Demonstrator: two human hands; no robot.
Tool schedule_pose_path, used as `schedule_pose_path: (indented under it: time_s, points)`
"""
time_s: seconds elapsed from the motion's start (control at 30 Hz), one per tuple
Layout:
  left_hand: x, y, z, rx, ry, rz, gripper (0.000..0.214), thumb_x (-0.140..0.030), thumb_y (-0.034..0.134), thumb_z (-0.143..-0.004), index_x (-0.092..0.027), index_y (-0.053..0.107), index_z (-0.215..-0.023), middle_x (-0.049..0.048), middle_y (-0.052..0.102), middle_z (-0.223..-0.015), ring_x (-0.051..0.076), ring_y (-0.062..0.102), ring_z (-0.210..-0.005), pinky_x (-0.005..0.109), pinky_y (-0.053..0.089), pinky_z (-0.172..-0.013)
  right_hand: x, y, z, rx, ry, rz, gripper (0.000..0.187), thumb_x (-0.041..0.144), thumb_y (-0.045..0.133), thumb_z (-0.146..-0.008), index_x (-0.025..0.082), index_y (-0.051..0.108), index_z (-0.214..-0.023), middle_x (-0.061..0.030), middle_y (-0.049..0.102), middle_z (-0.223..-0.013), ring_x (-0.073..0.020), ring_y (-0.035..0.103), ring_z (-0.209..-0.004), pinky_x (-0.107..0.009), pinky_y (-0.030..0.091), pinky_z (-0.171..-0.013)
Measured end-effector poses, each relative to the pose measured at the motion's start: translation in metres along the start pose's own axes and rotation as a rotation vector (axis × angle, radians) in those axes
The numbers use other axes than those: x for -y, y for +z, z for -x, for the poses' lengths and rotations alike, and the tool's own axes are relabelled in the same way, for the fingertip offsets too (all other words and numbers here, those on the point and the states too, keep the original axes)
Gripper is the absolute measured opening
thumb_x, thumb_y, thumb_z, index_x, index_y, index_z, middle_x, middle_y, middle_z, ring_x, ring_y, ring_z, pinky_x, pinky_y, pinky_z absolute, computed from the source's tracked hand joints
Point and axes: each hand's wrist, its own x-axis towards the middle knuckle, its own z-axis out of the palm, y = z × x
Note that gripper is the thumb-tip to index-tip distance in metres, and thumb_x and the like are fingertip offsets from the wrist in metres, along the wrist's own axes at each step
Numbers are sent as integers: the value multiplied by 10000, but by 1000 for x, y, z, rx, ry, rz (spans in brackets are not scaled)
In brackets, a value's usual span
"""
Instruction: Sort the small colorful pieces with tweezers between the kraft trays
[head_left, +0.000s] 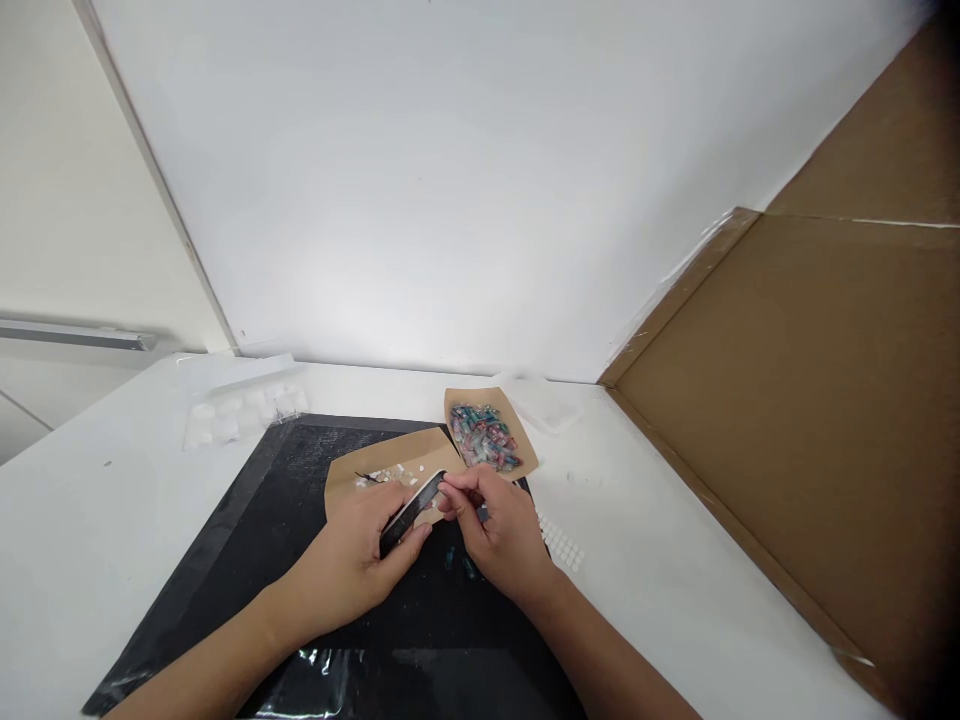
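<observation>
My left hand (360,545) is closed around a slim, dark, flat object with a pale edge (411,515), held tilted above the black mat (360,620). At its upper end my right hand (495,525) makes a pinch, thumb against fingers; whatever lies between the fingertips is hidden. Just behind both hands a sheet of brown paper (345,475) bears small white pieces (390,474) and a thin dark item. Below the right hand, a few small dark teal pieces (459,563) lie on the mat.
Beyond my right hand, a second brown paper (457,398) carries many teal and pink translucent pieces (484,435). White round stickers (562,543) lie to its right. A clear compartment tray (244,408) sits at back left. White and brown panels (795,400) bound the table.
</observation>
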Motion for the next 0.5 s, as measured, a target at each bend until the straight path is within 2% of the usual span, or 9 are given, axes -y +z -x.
schedule_pose_path:
  time_s: [0.13,0.33,0.43,0.5]
  points:
    - [-2,-1,-1,-8,-18,14,247,-350,476,-1071,-230,691,-1049,35,728,-940,199,655,-837,292,486,-780,2,0,0,4,-22,6,120,282,540,-1043,233,629,-978,-5,743,-812,-161,719,-736,-284,536,-690]
    - [-2,-2,-1,7,-26,36,303,-345,429,-1091,-210,671,-967,21,702,-883,179,615,-789,274,448,-737,5,2,3,93,-55,50,132,298,517,-1058,228,572,-960,2,723,-779,-155,699,-715,-266,481,-658]
    - [-2,-3,-1,-2,-36,46,301,-348,429,-1091,-215,678,-985,10,679,-856,168,598,-769,264,433,-700,5,5,3,15,-50,169,172,293,522,-1059,229,583,-912,-1,723,-781,-161,681,-719,-275,450,-680]
    - [-1,-2,0,-10,-46,41,319,-357,431,-1087,-208,667,-932,2,640,-790,161,580,-722,259,420,-653,4,6,2,-55,-49,237,178,283,529,-1058,227,587,-899,-1,720,-771,-163,670,-715,-282,435,-689]
